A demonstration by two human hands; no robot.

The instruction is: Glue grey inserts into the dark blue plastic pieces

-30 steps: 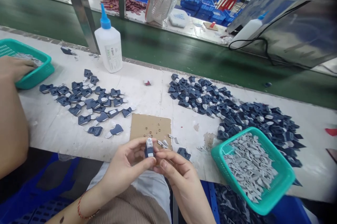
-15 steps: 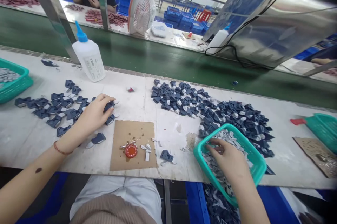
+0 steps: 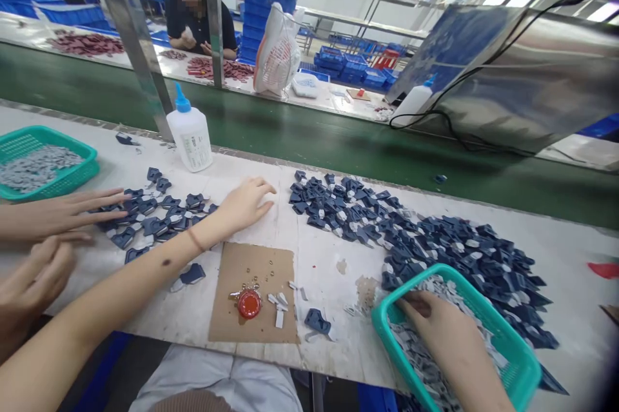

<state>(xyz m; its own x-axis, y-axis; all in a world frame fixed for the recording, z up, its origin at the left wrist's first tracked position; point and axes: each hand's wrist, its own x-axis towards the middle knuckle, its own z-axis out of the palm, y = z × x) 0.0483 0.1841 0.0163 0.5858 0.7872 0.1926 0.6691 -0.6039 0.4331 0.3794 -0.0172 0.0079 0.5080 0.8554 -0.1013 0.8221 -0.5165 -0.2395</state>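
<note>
My left hand (image 3: pixel 246 204) reaches over the white table, between the scattered navy pieces (image 3: pixel 157 225) and the larger heap of navy pieces (image 3: pixel 333 202). Its fingers point right, thumb apart, with nothing visible in them. My right hand (image 3: pixel 440 328) is inside a green plastic basket (image 3: pixel 527 360) of small grey strips (image 3: pixel 425 370). Its fingers curl down near the basket's left corner; their tips are hidden, so what they pinch does not show. On a cardboard square (image 3: pixel 222 322) sit a red round cap (image 3: pixel 249 304) wet with liquid and a few pale strips (image 3: pixel 279 309).
Another person's two hands (image 3: pixel 62 213) are over the scattered pieces at left, beside a second green basket (image 3: pixel 87 173). A white squeeze bottle (image 3: pixel 193 144) stands near a metal post (image 3: pixel 140 57). Beyond runs a green belt (image 3: pixel 290 135); a person (image 3: pixel 200 19) sits across it.
My left hand has moved right, away from the scattered navy pieces. Another person's hands have come in from the left. My right hand stays in the basket, and the view has tilted up.
</note>
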